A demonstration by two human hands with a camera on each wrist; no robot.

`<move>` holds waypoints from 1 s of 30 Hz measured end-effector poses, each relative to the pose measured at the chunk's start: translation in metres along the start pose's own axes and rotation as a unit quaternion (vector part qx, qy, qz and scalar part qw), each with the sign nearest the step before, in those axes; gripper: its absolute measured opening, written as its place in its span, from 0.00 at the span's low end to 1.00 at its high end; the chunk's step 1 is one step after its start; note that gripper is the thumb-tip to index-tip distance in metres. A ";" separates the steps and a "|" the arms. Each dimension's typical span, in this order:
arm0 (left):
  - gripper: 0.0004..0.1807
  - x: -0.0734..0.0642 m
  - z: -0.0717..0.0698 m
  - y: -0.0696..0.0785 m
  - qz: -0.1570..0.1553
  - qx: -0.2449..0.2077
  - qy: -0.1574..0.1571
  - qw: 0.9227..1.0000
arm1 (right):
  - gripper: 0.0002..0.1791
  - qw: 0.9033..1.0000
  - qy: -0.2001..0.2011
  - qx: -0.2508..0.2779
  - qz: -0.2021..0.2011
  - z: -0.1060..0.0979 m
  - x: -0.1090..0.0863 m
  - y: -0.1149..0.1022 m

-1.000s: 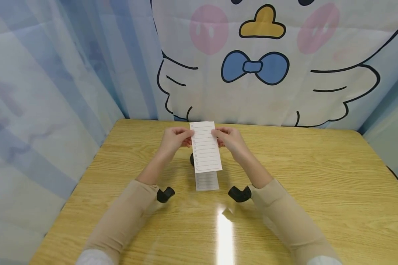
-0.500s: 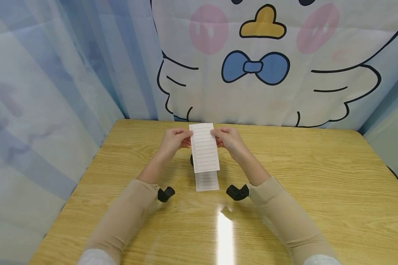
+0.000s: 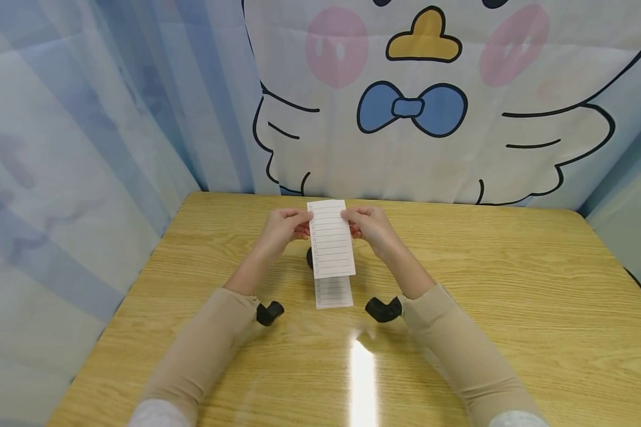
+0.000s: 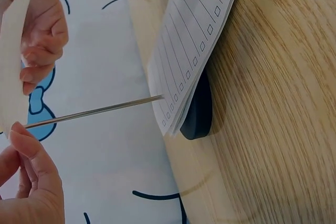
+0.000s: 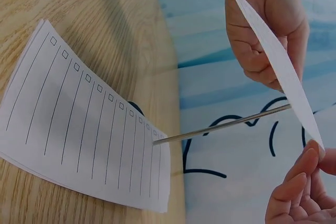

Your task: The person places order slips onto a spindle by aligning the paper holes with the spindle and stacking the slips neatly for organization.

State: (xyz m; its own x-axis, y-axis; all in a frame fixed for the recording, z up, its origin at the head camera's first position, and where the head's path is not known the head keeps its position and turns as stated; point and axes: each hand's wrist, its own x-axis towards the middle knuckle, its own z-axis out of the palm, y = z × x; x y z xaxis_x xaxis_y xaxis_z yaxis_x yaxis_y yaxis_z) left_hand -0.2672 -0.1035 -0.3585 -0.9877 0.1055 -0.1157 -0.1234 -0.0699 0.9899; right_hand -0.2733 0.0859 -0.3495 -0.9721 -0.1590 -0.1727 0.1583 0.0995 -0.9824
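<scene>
Both hands hold a white lined checklist sheet (image 3: 332, 246) above the table. My left hand (image 3: 280, 231) pinches its left edge near the top, and my right hand (image 3: 373, 230) pinches the right edge opposite. Below it lies a small stack of similar sheets (image 5: 79, 114), run through by the thin metal rod of a paper spike (image 4: 100, 110). The spike's dark base (image 4: 198, 109) sits under the stack. In both wrist views the rod's upper end meets the underside of the held sheet; whether it pokes through I cannot tell.
A wood-grain table (image 3: 491, 284) spreads around the spike. Behind it hangs a cartoon-printed curtain (image 3: 406, 160), with a blue and white curtain (image 3: 85, 148) at the left. Black curved pieces (image 3: 383, 309) jut from both sleeve cuffs.
The held sheet has come down slightly, its top edge a little lower than a second ago. Both hands keep their pinch, and the right forearm has shifted slightly left.
</scene>
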 end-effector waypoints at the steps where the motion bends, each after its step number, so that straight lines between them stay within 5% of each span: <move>1: 0.13 0.000 0.000 0.000 0.000 -0.003 0.000 1.000 | 0.16 1.000 0.000 0.001 0.000 0.000 0.000 0.000; 30: 0.10 0.003 -0.001 -0.008 0.004 -0.018 -0.014 1.000 | 0.12 1.000 -0.009 -0.014 -0.003 0.000 0.004 0.008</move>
State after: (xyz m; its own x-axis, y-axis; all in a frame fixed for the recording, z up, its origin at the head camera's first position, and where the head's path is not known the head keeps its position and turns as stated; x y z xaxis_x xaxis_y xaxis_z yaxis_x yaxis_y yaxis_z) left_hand -0.2693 -0.1038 -0.3673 -0.9856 0.1323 -0.1054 -0.1198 -0.1057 0.9872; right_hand -0.2761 0.0860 -0.3576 -0.9696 -0.1773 -0.1684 0.1473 0.1261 -0.9810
